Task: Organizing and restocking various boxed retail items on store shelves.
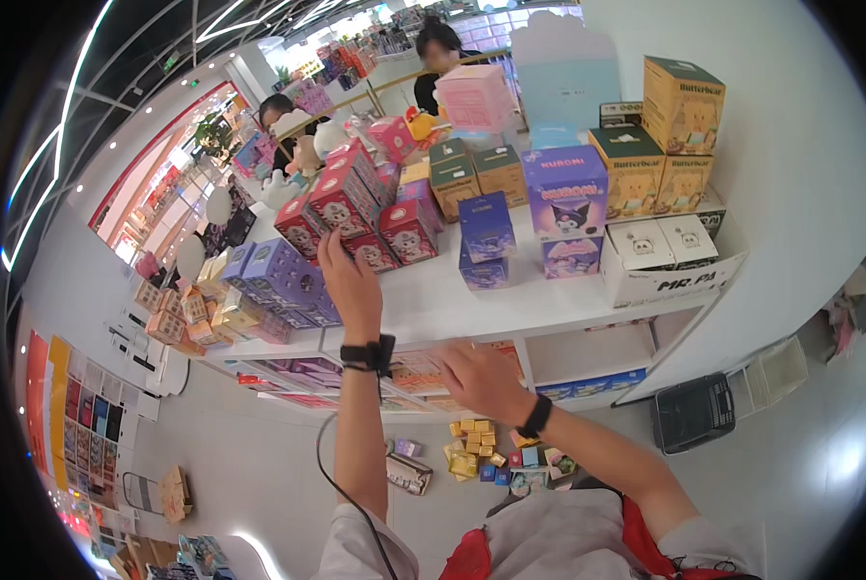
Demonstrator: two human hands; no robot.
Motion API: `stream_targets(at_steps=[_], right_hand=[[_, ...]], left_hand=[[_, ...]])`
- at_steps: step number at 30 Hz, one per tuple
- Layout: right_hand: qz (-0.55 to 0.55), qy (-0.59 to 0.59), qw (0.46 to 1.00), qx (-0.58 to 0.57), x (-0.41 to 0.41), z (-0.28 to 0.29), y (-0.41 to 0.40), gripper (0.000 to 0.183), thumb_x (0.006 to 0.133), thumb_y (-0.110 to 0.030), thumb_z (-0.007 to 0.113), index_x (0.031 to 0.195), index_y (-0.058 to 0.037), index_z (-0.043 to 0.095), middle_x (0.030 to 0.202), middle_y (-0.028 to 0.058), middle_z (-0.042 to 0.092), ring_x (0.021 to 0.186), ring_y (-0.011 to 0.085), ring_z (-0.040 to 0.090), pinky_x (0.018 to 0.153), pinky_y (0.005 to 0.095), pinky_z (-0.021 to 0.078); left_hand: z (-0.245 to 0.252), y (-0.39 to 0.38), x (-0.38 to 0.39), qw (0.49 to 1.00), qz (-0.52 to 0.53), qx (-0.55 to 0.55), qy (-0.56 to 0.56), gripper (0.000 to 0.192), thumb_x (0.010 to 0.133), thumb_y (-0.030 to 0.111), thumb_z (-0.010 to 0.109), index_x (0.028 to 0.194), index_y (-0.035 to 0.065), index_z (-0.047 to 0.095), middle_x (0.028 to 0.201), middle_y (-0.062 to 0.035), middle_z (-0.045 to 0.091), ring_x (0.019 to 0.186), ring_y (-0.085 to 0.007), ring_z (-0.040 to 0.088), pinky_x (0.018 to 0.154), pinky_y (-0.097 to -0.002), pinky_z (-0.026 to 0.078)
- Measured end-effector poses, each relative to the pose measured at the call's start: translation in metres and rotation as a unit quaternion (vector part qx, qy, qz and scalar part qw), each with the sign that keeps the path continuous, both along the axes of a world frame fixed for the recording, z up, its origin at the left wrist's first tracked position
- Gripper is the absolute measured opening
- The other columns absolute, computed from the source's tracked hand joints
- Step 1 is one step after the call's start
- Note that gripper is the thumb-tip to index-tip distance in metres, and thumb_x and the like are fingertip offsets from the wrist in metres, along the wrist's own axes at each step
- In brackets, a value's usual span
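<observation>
My left hand (pixel 353 286) reaches over the white shelf top, its fingertips at the front of stacked red blind boxes (pixel 342 199) with a cartoon figure on them. Whether the fingers press on a box or hover just before it is hard to tell. To its left sits a block of purple boxes (pixel 280 272). Lower and to the right, my right hand (pixel 487 380) is slightly blurred in front of the shelf's edge, with nothing seen in it. Dark purple-blue boxes (pixel 486 228), one on the other, stand on the shelf top beyond it.
Brown-and-green boxes (pixel 683 109) and a white display carton (pixel 665 272) fill the right end of the shelf unit (pixel 433 308). Small yellow boxes (pixel 476 438) lie on the floor near me. A dark basket (pixel 694 413) stands at right. Two people (pixel 433 90) are behind the shelf.
</observation>
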State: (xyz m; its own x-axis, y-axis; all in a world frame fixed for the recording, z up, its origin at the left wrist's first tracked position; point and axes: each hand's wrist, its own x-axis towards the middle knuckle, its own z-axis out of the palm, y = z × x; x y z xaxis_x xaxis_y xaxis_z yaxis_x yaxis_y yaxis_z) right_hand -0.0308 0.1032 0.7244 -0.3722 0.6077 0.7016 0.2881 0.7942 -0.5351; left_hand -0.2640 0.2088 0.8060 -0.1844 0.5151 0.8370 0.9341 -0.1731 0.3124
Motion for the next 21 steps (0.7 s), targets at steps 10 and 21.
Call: stream_targets(at_steps=[10, 21], right_hand=[[-0.035, 0.051, 0.997, 0.037, -0.091, 0.026, 0.092, 0.04, 0.09, -0.006, 0.07, 0.128, 0.0006, 0.058, 0.128, 0.021, 0.061, 0.125, 0.041, 0.059, 0.104, 0.0492, 0.0523], [-0.121, -0.03, 0.992, -0.025, -0.126, -0.008, 0.136, 0.087, 0.095, -0.022, 0.071, 0.163, 0.01, 0.028, 0.173, 0.0374, 0.016, 0.162, 0.053, 0.018, 0.132, 0.0583, 0.0233]], left_hand=[[0.196, 0.149, -0.099, 0.902, -0.045, -0.369, 0.22, 0.109, 0.088, 0.064, 0.081, 0.162, -0.0049, 0.038, 0.165, -0.0313, 0.045, 0.151, -0.0459, 0.048, 0.123, -0.049, 0.04], [0.127, 0.2, -0.054, 0.903, 0.056, -0.4, 0.146, 0.089, 0.085, 0.053, 0.076, 0.159, 0.0109, 0.051, 0.141, -0.0262, 0.069, 0.13, -0.0472, 0.065, 0.11, -0.0534, 0.053]])
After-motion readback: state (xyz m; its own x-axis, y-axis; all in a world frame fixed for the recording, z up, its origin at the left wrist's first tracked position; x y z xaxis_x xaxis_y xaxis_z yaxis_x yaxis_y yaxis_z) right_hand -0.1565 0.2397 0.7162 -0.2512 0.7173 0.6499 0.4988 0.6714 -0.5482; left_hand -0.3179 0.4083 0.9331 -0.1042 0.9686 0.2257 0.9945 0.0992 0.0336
